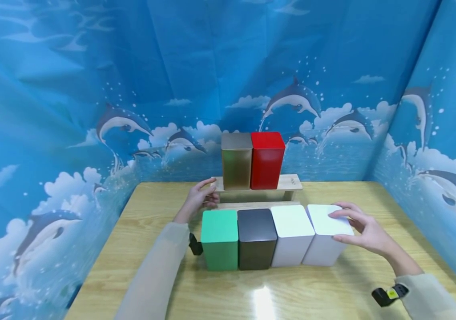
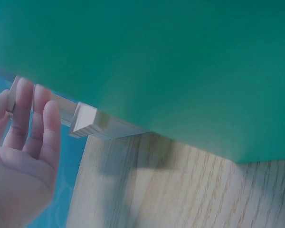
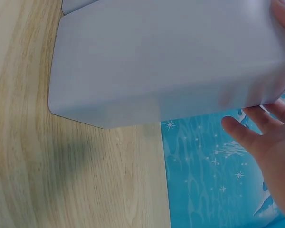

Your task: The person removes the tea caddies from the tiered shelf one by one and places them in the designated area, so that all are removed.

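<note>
At the left end of a small wooden rack [image 1: 288, 182], my left hand [image 1: 200, 200] holds the edge of the top board, thumb and fingertips around it. In the left wrist view a green tin [image 2: 171, 76] hides part of the rack. My right hand [image 1: 361, 226] grips the rightmost white tin [image 1: 324, 249] at its upper right corner; the right wrist view has this white tin [image 3: 156, 57] standing on the table. To its left in the front row stand another white tin [image 1: 292, 251], a black tin [image 1: 256, 253] and the green tin [image 1: 219, 255].
A gold tin [image 1: 237, 169] and a red tin [image 1: 268, 166] stand side by side on the rack's top board. A lower board [image 1: 257, 206] shows behind the front row. Blue dolphin-print sheets [image 1: 195, 89] hang around the wooden table [image 1: 131, 231].
</note>
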Tool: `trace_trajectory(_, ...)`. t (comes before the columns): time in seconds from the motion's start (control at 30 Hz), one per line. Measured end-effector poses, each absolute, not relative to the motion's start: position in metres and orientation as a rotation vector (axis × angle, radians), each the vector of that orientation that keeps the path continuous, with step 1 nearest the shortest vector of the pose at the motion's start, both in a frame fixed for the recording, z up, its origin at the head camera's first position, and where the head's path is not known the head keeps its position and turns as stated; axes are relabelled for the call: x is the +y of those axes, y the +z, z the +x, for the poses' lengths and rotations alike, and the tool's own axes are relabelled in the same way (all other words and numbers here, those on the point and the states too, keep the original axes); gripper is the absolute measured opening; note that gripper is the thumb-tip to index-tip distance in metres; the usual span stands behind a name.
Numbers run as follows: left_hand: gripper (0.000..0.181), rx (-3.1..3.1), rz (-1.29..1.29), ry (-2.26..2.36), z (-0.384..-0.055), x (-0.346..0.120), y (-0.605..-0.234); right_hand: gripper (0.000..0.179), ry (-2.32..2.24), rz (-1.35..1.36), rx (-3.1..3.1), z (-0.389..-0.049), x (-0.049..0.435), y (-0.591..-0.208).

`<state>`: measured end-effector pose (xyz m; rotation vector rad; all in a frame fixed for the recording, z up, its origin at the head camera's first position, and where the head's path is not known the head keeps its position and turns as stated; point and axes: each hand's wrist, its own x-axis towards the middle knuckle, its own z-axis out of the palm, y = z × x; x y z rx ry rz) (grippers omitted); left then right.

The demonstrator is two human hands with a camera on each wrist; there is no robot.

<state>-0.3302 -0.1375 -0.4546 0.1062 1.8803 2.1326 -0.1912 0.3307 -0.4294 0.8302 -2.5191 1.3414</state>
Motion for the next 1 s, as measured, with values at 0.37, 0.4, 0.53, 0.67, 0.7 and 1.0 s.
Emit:
trace_trajectory(0.37,0.044,1.877,0.100,2.147,-0.333,-0.137,-0.457,0.049,1.361,0.882,-2.562,-0.193,0.330,-0.427)
trace_trajectory(0.4,0.043,1.883,0.096,2.152,-0.334,-0.137,-0.459,0.049,1.361,0.890,-2.561,-0.192,0.330,-0.427)
trace_trajectory(0.53,0.042,1.914,0.079,2.167,-0.338,-0.136,-0.467,0.050,1.341,0.920,-2.551,-0.191,0.328,-0.425)
trace_trajectory(0.67,0.040,1.934,0.071,2.172,-0.339,-0.135,-0.470,0.052,1.296,0.951,-2.544,-0.190,0.329,-0.423)
trace_trajectory(0.7,0.040,1.935,0.073,2.171,-0.339,-0.135,-0.470,0.052,1.293,0.952,-2.541,-0.190,0.329,-0.422)
trace_trajectory(1.0,0.036,1.936,0.075,2.171,-0.339,-0.136,-0.470,0.056,1.354,1.041,-2.419,-0.195,0.333,-0.414)
